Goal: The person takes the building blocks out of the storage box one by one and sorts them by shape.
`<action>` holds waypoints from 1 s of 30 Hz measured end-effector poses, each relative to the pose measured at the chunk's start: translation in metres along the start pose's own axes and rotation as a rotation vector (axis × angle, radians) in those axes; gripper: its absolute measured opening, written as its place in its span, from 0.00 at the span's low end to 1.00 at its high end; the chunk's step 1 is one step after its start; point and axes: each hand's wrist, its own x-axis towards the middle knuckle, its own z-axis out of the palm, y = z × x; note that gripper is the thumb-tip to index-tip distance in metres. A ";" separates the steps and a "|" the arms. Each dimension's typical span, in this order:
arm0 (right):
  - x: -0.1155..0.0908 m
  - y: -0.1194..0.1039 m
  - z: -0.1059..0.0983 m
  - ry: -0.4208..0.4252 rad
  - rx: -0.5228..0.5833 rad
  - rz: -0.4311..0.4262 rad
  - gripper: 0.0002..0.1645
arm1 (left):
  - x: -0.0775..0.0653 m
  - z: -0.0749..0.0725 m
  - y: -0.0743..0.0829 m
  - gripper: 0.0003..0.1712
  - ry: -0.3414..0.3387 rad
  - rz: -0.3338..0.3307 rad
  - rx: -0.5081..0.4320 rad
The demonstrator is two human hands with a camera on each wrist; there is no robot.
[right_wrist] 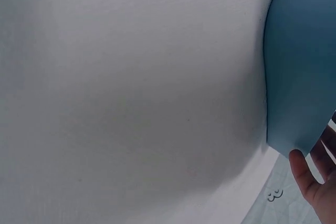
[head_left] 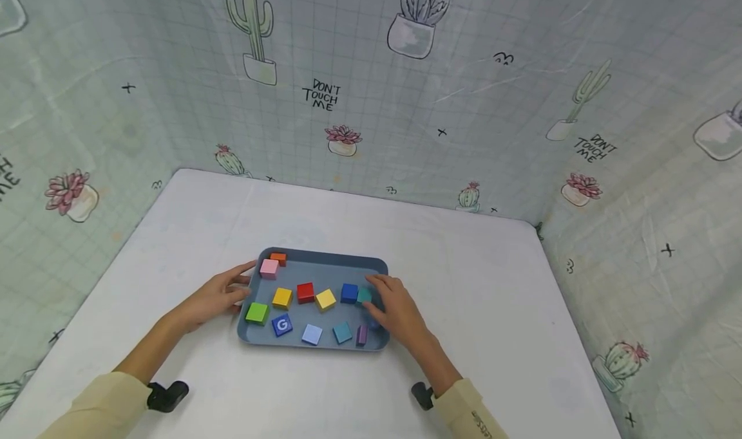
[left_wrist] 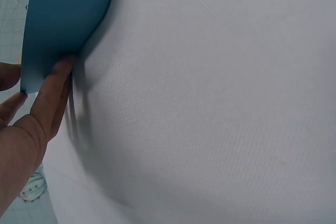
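A blue-grey rectangular tray (head_left: 313, 265) lies on the white table with several coloured blocks spread in it. My left hand (head_left: 216, 298) is at its left side, fingers fairly straight; in the left wrist view the fingers (left_wrist: 51, 90) touch the tray's outer wall (left_wrist: 68, 14). My right hand (head_left: 399, 307) reaches over the right rim, thumb and fingers spread apart beside a teal block (head_left: 364, 295), which it partly hides. In the right wrist view the thumb (right_wrist: 301, 169) shows by the tray's wall (right_wrist: 299, 77); the fingertips are hidden there.
A blue block (head_left: 349, 293) sits left of the teal one, and a purple block (head_left: 362, 335) stands near the front right corner. Pink (head_left: 269, 269) and orange (head_left: 279, 259) blocks are at the back left, a green block (head_left: 257, 313) at the left. Patterned cloth walls (head_left: 371, 91) enclose the table.
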 end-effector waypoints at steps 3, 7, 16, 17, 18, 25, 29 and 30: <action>0.002 -0.002 0.000 -0.019 -0.018 -0.003 0.32 | 0.000 0.000 0.000 0.38 0.003 -0.007 -0.009; 0.004 -0.005 0.001 -0.045 -0.049 -0.006 0.32 | -0.003 0.001 -0.003 0.38 0.008 -0.009 -0.020; 0.002 -0.007 0.005 -0.035 -0.071 -0.020 0.31 | -0.007 0.003 -0.007 0.38 0.009 -0.002 -0.031; 0.002 -0.007 0.005 -0.033 -0.077 -0.016 0.31 | -0.006 0.003 -0.007 0.38 0.009 0.000 -0.033; 0.002 -0.007 0.005 -0.034 -0.088 -0.017 0.31 | -0.006 0.004 -0.007 0.38 0.008 0.001 -0.036; 0.004 -0.011 0.006 -0.038 -0.130 -0.045 0.32 | -0.004 0.003 -0.008 0.38 0.015 -0.018 -0.045; 0.005 -0.010 0.004 -0.046 -0.151 -0.033 0.31 | -0.002 0.004 -0.008 0.38 0.013 -0.007 -0.041; 0.006 -0.009 0.004 -0.051 -0.155 -0.032 0.30 | -0.001 0.004 -0.008 0.38 0.015 -0.004 -0.042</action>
